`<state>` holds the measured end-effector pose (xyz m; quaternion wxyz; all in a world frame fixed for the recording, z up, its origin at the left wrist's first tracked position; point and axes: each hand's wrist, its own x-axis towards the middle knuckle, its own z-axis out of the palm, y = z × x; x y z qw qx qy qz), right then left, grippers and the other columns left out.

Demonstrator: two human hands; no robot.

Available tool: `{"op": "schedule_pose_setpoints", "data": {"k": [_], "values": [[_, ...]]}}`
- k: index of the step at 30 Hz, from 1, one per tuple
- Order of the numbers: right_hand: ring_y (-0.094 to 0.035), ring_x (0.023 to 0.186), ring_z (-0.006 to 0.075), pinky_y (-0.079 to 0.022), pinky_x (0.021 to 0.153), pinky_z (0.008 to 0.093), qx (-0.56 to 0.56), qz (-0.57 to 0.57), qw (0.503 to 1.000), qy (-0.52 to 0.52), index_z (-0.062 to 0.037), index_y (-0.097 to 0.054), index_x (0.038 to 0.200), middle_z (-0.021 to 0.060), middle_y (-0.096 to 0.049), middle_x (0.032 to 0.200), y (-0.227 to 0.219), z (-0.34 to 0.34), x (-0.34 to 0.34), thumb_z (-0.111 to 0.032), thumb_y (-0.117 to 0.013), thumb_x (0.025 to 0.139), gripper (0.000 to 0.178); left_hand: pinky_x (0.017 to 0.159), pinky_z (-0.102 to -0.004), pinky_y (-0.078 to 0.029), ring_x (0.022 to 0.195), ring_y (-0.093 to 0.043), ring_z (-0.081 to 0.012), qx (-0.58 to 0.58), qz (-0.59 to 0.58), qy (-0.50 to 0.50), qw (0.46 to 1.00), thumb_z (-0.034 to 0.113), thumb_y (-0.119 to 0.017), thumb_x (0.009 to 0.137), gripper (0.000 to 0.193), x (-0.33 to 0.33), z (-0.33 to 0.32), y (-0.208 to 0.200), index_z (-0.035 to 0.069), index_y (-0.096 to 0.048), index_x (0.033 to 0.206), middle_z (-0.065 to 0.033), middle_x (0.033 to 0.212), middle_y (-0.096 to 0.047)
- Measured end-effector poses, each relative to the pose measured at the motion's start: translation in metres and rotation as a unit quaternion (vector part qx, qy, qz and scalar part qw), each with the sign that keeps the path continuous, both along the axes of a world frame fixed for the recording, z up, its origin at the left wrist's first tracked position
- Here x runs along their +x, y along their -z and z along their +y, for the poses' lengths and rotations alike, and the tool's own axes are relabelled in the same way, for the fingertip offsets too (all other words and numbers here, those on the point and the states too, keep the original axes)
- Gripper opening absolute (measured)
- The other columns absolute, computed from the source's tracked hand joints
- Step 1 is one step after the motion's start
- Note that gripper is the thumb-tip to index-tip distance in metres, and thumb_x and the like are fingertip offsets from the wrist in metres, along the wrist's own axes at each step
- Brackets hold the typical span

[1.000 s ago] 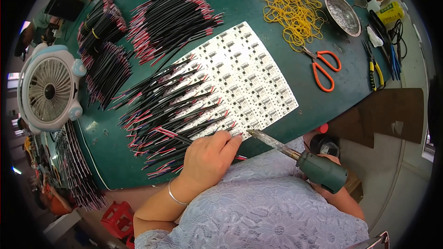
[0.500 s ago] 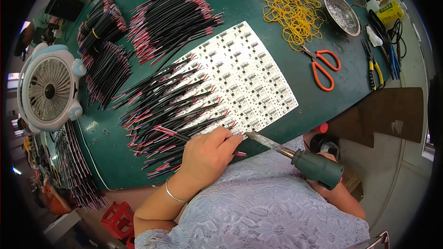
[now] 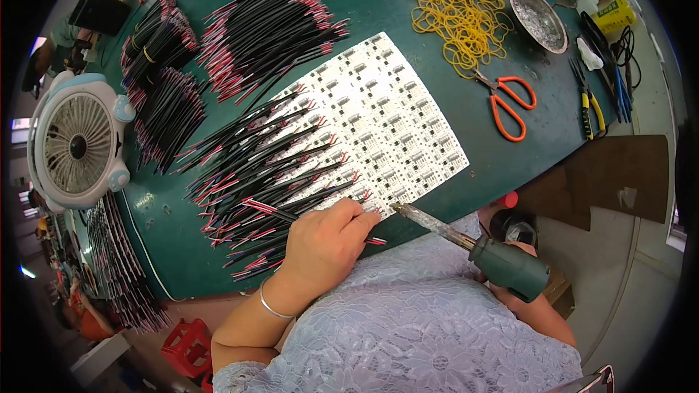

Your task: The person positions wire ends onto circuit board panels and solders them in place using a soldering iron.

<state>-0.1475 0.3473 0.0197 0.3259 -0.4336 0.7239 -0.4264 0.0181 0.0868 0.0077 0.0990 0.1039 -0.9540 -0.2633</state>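
A white panel of circuit boards (image 3: 397,113) lies on the green table, with rows of black cables (image 3: 269,156) with red and white ends over its left half. At the panel's near edge my left hand (image 3: 324,240) is closed, thumb and fingers pinched on a cable whose end is mostly hidden under them. My right hand (image 3: 513,298) is wrapped round the dark green handle of a soldering iron (image 3: 510,268), which hides most of its fingers. The iron's tip points left, over the panel's near edge, just right of my left fingertips.
Beyond the panel lie cable bundles (image 3: 269,29) and yellow rubber bands (image 3: 459,14). To the right are orange-handled scissors (image 3: 513,105), a metal bowl (image 3: 539,18) and pliers (image 3: 588,102). A fan (image 3: 79,142) stands at the left, and a red stool (image 3: 188,347) is below the table.
The soldering iron has shifted slightly to the right, its tip drawing a little away from my left fingertips. My left hand stays nearly in place.
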Motion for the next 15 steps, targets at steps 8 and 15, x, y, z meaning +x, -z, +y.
{"op": "schedule_pose_setpoints", "data": {"k": [8, 15], "values": [[-0.061, 0.065, 0.0284, -0.049, 0.059, 0.0340, -0.068, 0.094, 0.992, -0.050, -0.0057, -0.066, 0.084, 0.0107, -0.064, 0.079, 0.0056, -0.0005, -0.0020, -0.007, -0.064, 0.061, 0.022, 0.049, -0.0300, -0.044, 0.058, -0.056, -0.0192, -0.007, 0.030, 0.019, 0.999, 0.001, -0.065, 0.062, 0.026, -0.0027, -0.0057, 0.0007, 0.012, -0.068, 0.085, -0.0011, 0.075, -0.057], [-0.062, 0.066, 0.0287, -0.049, 0.059, 0.0342, -0.071, 0.098, 0.991, -0.051, -0.0053, -0.066, 0.083, 0.0104, -0.064, 0.078, -0.0003, -0.0058, -0.0010, -0.006, -0.064, 0.060, 0.023, 0.048, -0.0303, -0.044, 0.058, -0.056, -0.0190, 0.002, 0.032, 0.020, 0.999, 0.000, -0.065, 0.062, 0.025, -0.0019, -0.0057, 0.0041, 0.012, -0.069, 0.084, -0.0012, 0.074, -0.058]]}}
